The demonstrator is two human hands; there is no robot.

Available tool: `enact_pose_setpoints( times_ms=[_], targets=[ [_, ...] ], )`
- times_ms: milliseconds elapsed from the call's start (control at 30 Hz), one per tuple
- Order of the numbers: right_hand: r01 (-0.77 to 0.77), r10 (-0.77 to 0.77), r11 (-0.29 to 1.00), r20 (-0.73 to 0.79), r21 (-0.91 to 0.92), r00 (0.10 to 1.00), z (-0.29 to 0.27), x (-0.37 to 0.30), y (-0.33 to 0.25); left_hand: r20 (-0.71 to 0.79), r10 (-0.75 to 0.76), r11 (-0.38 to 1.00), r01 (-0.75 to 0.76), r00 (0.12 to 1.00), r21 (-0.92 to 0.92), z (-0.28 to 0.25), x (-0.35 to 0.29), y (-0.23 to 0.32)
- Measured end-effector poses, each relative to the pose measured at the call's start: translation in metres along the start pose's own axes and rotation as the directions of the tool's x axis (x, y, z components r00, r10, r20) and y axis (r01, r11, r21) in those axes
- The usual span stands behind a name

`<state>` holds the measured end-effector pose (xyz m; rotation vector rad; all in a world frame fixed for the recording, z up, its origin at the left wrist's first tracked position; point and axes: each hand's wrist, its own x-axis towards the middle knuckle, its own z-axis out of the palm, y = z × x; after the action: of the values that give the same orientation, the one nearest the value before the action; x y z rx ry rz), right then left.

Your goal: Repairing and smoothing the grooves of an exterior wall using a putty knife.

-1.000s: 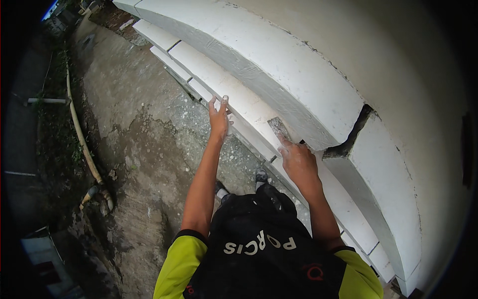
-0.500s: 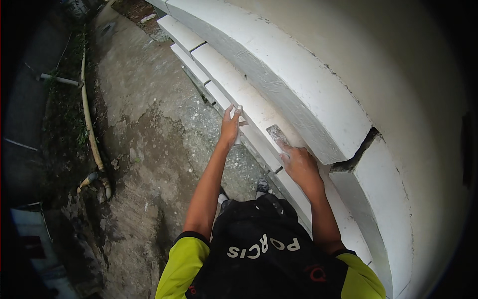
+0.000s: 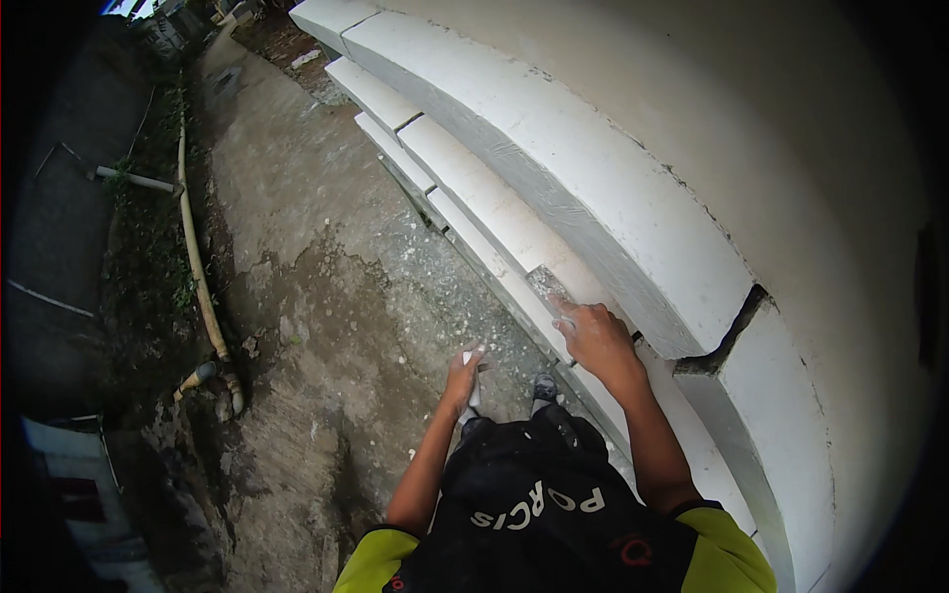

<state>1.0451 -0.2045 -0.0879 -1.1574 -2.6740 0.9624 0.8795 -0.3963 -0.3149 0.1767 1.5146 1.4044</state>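
Note:
My right hand [image 3: 601, 339] is closed round a putty knife [image 3: 543, 280], its forefinger stretched along the speckled metal blade. That blade lies against the white ledge [image 3: 484, 178] of the stepped moulding. Lower and to the left, above the ground, my left hand [image 3: 461, 380] is closed on a small tool [image 3: 474, 394] with a pale handle and a thin dark edge, seen side-on; its exact kind is hard to make out. White powder or paste marks the fingers of both hands.
A broad upper white band [image 3: 554, 128] curves along the beige wall [image 3: 791, 148], with a dark gap [image 3: 727, 331] at right. The rough concrete path [image 3: 306, 326] runs on the left beside a pipe [image 3: 196, 267] and weeds. My shoe [image 3: 544, 387] stands near the moulding.
My left hand has come down and back from the moulding's lower edge, still holding its tool. The right hand stays at the ledge with the putty knife; the view has shifted slightly.

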Motion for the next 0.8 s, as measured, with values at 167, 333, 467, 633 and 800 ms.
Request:
enact_pose_setpoints(
  times_ms=[167,333,467,633,800],
  targets=[
    [-0.024,0.024,1.0,0.006,-0.016,1.0,-0.012,-0.032,0.007,-0.073,-0.012,0.994,0.004,0.997,-0.107,-0.037,-0.032,-0.029],
    [0.167,-0.171,0.985,-0.252,-0.035,0.953,0.014,0.034,0.012,-0.095,-0.023,0.98,0.004,0.995,-0.198,-0.036,-0.039,-0.019],
    [0.063,-0.071,0.997,-0.189,-0.045,0.979,0.003,0.001,0.008,-0.065,-0.033,0.987,0.022,0.997,-0.16,-0.033,-0.043,-0.01],
    [0.079,-0.13,0.975,-0.243,-0.209,0.961,0.006,-0.022,0.036,-0.111,-0.039,0.984,0.018,0.993,-0.179,-0.027,-0.037,-0.008],
    [0.032,-0.051,0.995,-0.215,-0.092,0.975,0.012,0.02,0.036,-0.047,-0.052,0.996,0.048,0.998,-0.077,-0.006,-0.023,-0.004]
  ],
)
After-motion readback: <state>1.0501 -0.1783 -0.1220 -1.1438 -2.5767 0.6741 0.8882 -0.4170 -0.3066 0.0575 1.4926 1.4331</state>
